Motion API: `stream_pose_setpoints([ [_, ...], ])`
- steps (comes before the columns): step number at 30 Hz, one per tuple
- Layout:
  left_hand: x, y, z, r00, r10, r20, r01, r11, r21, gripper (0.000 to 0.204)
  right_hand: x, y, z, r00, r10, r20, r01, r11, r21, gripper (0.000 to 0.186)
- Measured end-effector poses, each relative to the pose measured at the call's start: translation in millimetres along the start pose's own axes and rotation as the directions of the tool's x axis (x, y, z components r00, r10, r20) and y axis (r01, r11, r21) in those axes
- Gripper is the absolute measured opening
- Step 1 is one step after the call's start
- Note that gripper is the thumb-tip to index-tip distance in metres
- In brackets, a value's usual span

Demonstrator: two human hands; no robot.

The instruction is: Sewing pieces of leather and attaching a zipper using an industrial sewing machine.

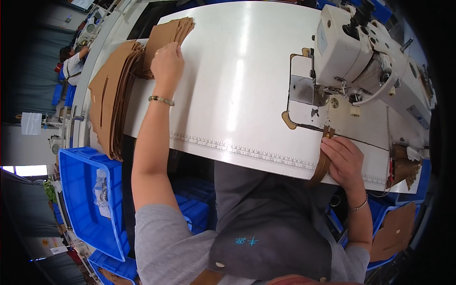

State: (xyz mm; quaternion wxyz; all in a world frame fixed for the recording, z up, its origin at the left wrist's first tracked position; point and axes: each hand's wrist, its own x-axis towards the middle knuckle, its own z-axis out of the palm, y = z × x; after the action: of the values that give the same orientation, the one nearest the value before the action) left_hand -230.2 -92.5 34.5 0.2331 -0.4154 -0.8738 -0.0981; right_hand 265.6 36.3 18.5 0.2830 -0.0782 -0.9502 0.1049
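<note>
My left hand (167,64), with a beaded bracelet at the wrist, is closed at the near right edge of a stack of brown fabric pieces (166,35) at the table's far left. Its fingers seem to pinch a piece there; the fingertips are partly hidden. At the table's front edge on the right, my right hand (344,159) grips a brown zipper (322,166) between thumb and fingers. A small brass-coloured slider shows near its upper end, and the strip hangs over the edge. Just beyond stands the white sewing machine (346,52), its needle area left of the head.
A thicker pile of brown fabric pieces (110,95) overhangs the table's left side. Below it sits a blue crate (88,199). More brown strips (404,166) lie at the right end. A printed ruler (242,151) runs along the front edge. Another person (73,64) sits far left.
</note>
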Motion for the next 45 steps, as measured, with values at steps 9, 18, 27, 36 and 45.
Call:
stream_pose_setpoints([
  [9,32,-48,15,0.938,-0.257,0.231,0.193,0.944,0.267,0.021,-1,2,1,1.0,-0.004,-0.006,0.004,1.0,0.004,0.037],
  [18,44,-30,-12,0.925,-0.261,0.278,0.373,0.77,-0.518,0.024,1,-1,1,1.0,0.013,-0.024,-0.013,1.0,0.007,0.034],
  [27,-139,121,-86,0.401,0.489,0.774,0.915,-0.248,-0.318,0.04,1,-1,-1,0.998,0.053,-0.025,-0.053,0.999,-0.001,0.037],
  [36,-136,153,-103,0.549,0.568,0.613,0.013,0.728,-0.686,0.02,8,5,-2,0.986,-0.076,0.148,0.068,0.996,0.053,0.047],
  [45,-126,215,-84,0.585,0.691,0.424,-0.264,0.657,-0.707,0.015,43,37,12,0.979,-0.143,0.147,0.153,0.987,-0.054,0.035],
])
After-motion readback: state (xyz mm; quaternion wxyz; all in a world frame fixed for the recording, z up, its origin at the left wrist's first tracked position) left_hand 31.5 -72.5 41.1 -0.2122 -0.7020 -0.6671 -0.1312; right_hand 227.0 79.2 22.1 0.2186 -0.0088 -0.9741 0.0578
